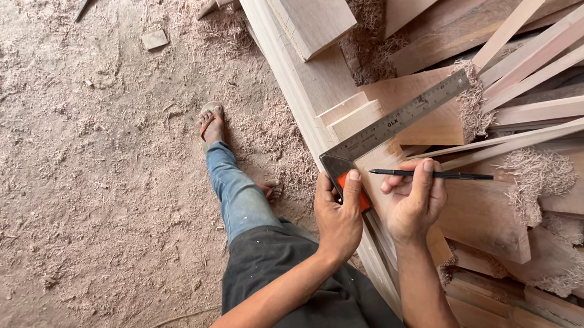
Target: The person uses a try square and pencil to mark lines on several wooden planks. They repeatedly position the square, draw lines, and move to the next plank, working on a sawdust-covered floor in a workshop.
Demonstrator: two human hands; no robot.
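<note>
Sawdust covers the floor (51,177); the left hand (338,217) clamps the square (383,131) against the board (403,111), steadying it, while right hand (413,201) fingers grip a pencil (447,174).

Dirt floor (51,177) strewn with sawdust and shavings, stacked timber planks (511,29) piled alongside in daylight

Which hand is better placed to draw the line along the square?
Right. The right hand already holds the pencil near the steel square, while the left hand is busy pinning its orange stock to the board.
</note>
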